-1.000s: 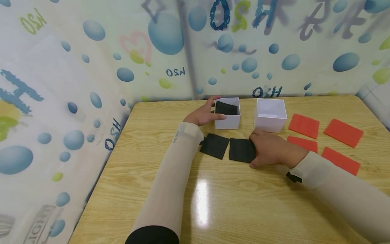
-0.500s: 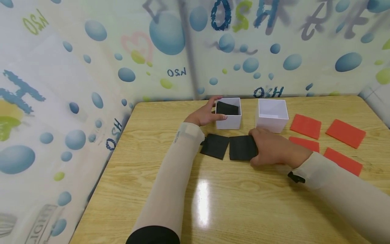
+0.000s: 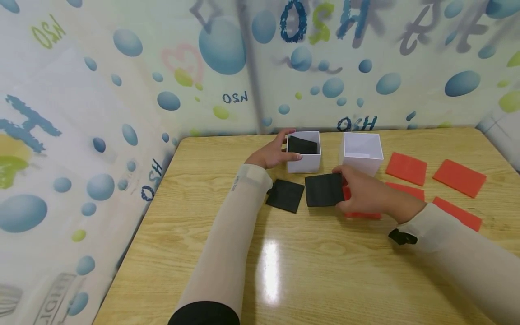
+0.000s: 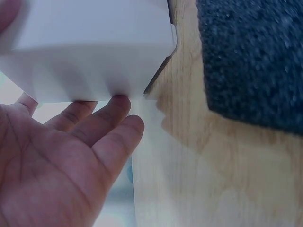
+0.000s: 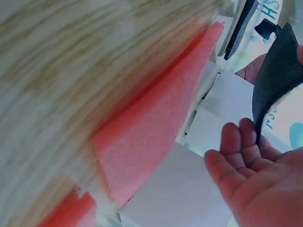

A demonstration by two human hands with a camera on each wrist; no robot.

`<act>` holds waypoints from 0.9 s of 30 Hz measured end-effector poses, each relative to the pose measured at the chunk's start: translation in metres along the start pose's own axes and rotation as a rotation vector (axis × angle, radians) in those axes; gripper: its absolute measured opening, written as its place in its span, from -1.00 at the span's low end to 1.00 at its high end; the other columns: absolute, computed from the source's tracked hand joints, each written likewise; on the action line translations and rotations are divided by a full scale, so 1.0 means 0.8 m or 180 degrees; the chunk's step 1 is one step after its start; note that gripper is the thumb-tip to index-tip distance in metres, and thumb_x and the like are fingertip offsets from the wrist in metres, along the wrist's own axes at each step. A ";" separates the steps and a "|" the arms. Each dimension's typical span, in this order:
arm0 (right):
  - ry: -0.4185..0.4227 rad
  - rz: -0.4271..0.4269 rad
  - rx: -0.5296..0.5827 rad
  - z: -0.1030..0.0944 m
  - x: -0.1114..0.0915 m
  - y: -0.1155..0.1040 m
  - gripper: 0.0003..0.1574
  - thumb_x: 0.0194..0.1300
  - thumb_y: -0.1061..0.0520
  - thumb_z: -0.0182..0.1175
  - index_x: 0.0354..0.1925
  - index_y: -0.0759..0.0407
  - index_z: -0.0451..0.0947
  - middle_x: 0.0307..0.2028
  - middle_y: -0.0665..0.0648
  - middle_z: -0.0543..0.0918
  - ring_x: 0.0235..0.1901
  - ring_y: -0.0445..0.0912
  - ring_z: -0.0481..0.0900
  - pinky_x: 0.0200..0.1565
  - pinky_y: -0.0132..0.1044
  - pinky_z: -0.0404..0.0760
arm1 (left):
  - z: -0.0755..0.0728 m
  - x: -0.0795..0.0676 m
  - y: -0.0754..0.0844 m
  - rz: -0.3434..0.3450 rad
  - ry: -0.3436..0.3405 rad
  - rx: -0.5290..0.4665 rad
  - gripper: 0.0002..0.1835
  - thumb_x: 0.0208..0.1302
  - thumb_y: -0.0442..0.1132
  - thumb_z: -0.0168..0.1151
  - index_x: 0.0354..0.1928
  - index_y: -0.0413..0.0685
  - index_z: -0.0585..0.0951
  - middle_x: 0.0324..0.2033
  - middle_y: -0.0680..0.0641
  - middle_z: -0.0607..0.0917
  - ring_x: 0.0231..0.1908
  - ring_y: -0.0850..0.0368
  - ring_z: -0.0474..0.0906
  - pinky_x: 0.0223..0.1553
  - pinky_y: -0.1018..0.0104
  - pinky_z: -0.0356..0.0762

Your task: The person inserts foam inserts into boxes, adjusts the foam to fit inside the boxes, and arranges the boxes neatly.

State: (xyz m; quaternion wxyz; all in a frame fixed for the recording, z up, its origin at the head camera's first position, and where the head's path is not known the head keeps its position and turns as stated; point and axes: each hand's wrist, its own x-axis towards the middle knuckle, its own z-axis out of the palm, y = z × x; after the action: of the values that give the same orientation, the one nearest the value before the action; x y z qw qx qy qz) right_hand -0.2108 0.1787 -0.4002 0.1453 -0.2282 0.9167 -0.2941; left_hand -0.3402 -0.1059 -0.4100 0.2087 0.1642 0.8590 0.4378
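My left hand (image 3: 271,152) holds the left white box (image 3: 304,164) at its side, thumb by the front rim and fingers behind. In the left wrist view those fingertips touch the box wall (image 4: 90,56). Black pieces (image 3: 302,145) stand inside this box. My right hand (image 3: 367,193) pinches a square black foam sheet (image 3: 323,190) by its right edge, lifted off the table; in the right wrist view the sheet (image 5: 276,71) bends slightly. Another black foam sheet (image 3: 285,196) lies flat beside it. Beneath the right hand a red sheet (image 3: 364,215) shows partly.
A second white box (image 3: 352,164) with an open top stands right of the first. Several red sheets (image 3: 459,177) lie on the wooden table (image 3: 317,275) at the right. A patterned wall (image 3: 260,76) rises behind the table's back edge.
My right hand has raised the black foam sheet from the table, and the red sheet below has come into view. The left hand and its box have stayed in place.
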 end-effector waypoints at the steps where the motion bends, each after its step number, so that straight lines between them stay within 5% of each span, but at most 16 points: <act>1: 0.0010 -0.0006 0.0079 -0.001 0.000 0.000 0.09 0.13 0.13 0.55 0.45 0.41 0.19 0.21 0.34 0.57 0.16 0.21 0.55 0.23 0.20 0.59 | 0.000 0.000 0.000 -0.0005 -0.0001 -0.0014 0.05 0.31 0.16 0.44 0.66 0.44 -0.03 0.66 -0.17 0.02 0.59 -0.22 0.15 0.54 -0.16 0.21; 11: 0.0096 -0.0055 0.0613 -0.010 0.000 0.002 0.09 0.18 0.23 0.52 0.50 0.36 0.15 0.26 0.32 0.54 0.22 0.22 0.53 0.42 0.30 0.38 | 0.000 -0.002 0.000 0.0002 -0.0008 -0.0035 0.05 0.32 0.16 0.44 0.66 0.43 -0.04 0.65 -0.17 0.03 0.59 -0.22 0.15 0.53 -0.15 0.25; 27: 0.0303 -0.0187 0.1042 -0.025 0.008 -0.002 0.11 0.24 0.30 0.44 0.57 0.37 0.05 0.28 0.36 0.49 0.25 0.23 0.48 0.44 0.26 0.34 | 0.001 -0.002 0.002 -0.0024 0.0036 0.0110 0.06 0.28 0.20 0.45 0.64 0.46 -0.03 0.65 -0.17 0.07 0.57 -0.20 0.19 0.53 -0.19 0.22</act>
State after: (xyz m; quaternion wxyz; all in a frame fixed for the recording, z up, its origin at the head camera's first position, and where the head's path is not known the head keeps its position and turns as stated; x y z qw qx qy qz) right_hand -0.2239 0.1838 -0.3842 0.1283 -0.2139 0.8553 -0.4541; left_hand -0.3380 -0.1052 -0.4089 0.2026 0.1620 0.8682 0.4230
